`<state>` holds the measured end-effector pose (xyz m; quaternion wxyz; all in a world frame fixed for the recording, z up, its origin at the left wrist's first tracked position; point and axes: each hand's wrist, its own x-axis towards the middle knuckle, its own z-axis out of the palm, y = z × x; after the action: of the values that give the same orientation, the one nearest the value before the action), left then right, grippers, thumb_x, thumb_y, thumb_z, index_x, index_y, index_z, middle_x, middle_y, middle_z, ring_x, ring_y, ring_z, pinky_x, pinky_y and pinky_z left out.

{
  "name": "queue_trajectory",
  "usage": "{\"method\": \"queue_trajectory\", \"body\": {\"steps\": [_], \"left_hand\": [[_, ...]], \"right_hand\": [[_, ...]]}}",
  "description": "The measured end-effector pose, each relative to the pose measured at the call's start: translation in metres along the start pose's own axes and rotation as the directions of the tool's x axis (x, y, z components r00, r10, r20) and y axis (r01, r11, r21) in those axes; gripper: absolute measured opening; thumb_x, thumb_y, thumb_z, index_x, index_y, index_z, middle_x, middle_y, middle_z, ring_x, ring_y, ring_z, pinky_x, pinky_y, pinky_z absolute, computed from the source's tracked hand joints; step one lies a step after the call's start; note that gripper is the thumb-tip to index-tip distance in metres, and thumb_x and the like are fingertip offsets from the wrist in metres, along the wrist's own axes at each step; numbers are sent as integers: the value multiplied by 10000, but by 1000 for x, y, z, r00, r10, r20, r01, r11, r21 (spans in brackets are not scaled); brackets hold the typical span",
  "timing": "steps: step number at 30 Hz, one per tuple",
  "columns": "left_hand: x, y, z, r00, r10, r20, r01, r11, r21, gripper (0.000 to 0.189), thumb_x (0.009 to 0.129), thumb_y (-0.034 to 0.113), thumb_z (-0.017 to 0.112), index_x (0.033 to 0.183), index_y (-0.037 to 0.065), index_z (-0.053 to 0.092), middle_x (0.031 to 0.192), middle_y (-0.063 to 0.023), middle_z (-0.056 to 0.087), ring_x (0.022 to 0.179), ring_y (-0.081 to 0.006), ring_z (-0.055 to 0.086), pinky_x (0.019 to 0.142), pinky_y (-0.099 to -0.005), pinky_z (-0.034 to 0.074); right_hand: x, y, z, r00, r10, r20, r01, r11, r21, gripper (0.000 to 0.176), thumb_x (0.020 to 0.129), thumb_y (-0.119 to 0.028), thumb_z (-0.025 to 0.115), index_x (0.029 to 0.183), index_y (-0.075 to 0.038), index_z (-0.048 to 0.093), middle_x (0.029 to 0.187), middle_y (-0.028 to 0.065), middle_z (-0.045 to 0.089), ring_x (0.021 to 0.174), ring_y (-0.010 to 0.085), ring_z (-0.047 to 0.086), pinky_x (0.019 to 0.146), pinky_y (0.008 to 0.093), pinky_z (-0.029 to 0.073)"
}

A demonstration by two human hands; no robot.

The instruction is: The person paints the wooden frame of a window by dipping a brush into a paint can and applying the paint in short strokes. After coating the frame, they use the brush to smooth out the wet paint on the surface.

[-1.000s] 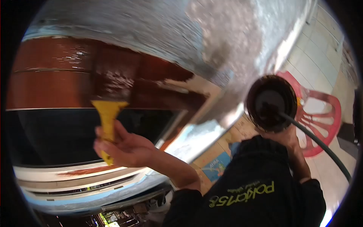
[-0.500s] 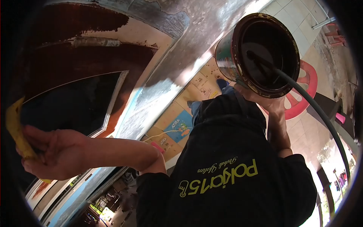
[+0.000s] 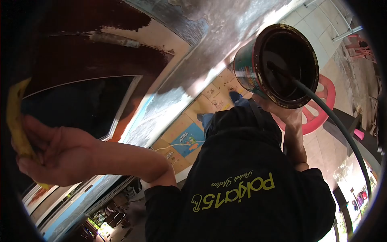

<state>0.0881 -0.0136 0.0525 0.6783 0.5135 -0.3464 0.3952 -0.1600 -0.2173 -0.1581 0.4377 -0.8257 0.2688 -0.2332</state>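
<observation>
My left hand (image 3: 52,155) is at the left edge, closed around a yellow-handled tool (image 3: 16,121) whose working end is out of sight. It is beside a dark window opening (image 3: 76,105) framed in fresh brown paint (image 3: 80,60). My right hand (image 3: 284,113) holds a paint can (image 3: 250,66) from below at the upper right. The can's open mouth faces me and its inside is dark. A long grey handle (image 3: 342,125) stands in the can and runs off to the lower right. My black top with yellow lettering (image 3: 242,189) fills the lower middle.
A rough grey wall (image 3: 217,36) runs beside the brown frame, with an unpainted pale patch (image 3: 161,38). Cardboard sheets (image 3: 187,139) lie on the tiled floor below. A red plastic chair (image 3: 320,109) stands behind the can. A small pink object (image 3: 358,134) is at the right.
The view has swung downward. My left hand with the yellow tool has left the brown frame and moved to the left edge. The paint can has come up closer and larger.
</observation>
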Motion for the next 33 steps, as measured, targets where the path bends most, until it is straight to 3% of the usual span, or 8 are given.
{"method": "queue_trajectory", "body": {"steps": [5,12,18,21,24,27,31,33], "left_hand": [[-6,-2,-8,1000,14,12,-15,997,81,319,891,241,496,973,-63,541,1032,-180,562,1027,-317,567,899,-359,520],[-6,0,-9,999,1,51,-6,994,111,328,897,230,500,989,-84,528,1053,-177,547,1024,-306,574,893,-331,526],[-7,2,-4,999,-23,28,23,999,23,341,902,246,491,990,-82,526,1053,-171,547,1032,-294,572,897,-316,522],[-7,2,-4,999,-41,23,39,996,85,341,899,247,498,987,-82,528,1053,-168,548,1044,-293,565,905,-312,517],[-7,4,-11,998,-42,37,40,998,57,339,900,245,493,982,-82,532,1054,-169,552,1025,-298,578,897,-306,521],[-5,6,-8,998,-52,31,51,998,31,336,902,244,488,979,-79,537,1057,-172,556,1001,-305,592,887,-302,528],[-8,1,-6,997,-82,1,82,996,34,337,883,233,550,993,-84,516,1012,-190,565,999,-280,596,873,-331,523],[-9,3,-8,997,-61,48,59,998,34,300,889,217,540,987,-66,530,1008,-179,570,1014,-276,589,873,-333,524]], "right_hand": [[6,-9,-1,998,-54,-39,55,998,26,461,615,-205,804,1019,-65,630,958,36,647,834,159,624,759,304,515],[1,-4,-5,987,160,-7,-154,959,239,448,604,-149,805,999,-38,624,932,36,646,788,137,623,715,272,530],[6,-7,-6,993,85,-77,-53,934,353,446,604,-133,805,999,-34,622,937,50,643,799,149,624,713,284,537],[10,-8,-10,982,-155,-105,164,983,84,467,595,-140,809,1011,-40,622,946,59,644,806,162,628,718,298,540],[14,-14,-22,894,-447,-34,415,853,-316,502,575,-147,815,1025,-44,619,960,64,643,812,177,631,726,310,542],[16,-9,-26,841,-540,1,490,763,-421,530,556,-152,820,1034,-43,617,980,68,641,819,185,631,734,320,541],[18,-23,-24,980,-114,-161,140,977,161,523,550,-154,820,1022,-43,624,989,64,640,830,189,628,739,321,539],[17,-23,-25,983,-74,-166,110,971,214,521,546,-153,821,1015,-41,624,984,64,640,834,183,626,736,316,539]]}}
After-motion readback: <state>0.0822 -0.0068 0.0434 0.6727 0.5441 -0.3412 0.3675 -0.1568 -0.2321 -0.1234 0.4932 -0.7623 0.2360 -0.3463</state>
